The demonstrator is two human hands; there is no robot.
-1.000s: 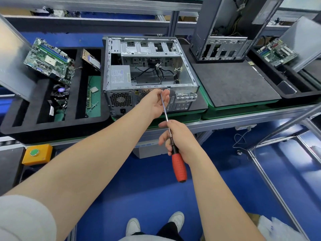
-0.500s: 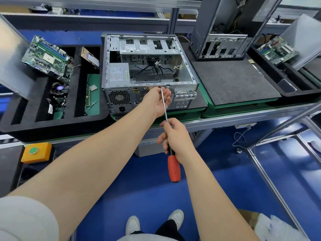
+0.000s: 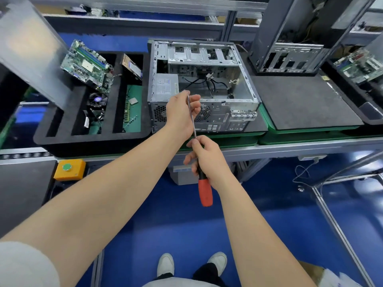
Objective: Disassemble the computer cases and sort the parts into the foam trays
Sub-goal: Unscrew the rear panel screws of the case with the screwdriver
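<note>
An open silver computer case (image 3: 244,104) lies on its side on the bench, with a power supply (image 3: 165,87) and loose black cables inside. My right hand (image 3: 207,158) grips a screwdriver (image 3: 205,193) where the red handle meets the shaft. The long shaft points up toward the case's near rim. My left hand (image 3: 180,112) is in front of the case's rear panel, and its thumb and fingertips pinch the tip of the shaft. The black foam tray (image 3: 93,139) to the left holds a motherboard (image 3: 87,67), a cooler fan (image 3: 97,99) and small parts.
A grey metal side panel (image 3: 27,48) leans at the far left. A second case (image 3: 290,38) stands upright behind a grey foam pad (image 3: 300,100). Another tray with a board (image 3: 360,67) sits at the right edge. A yellow button box (image 3: 69,169) hangs below the bench.
Both hands, with the screwdriver, have shifted left along the case's near rim, from its middle toward the power supply end. My right hand's grip on the screwdriver is unchanged.
</note>
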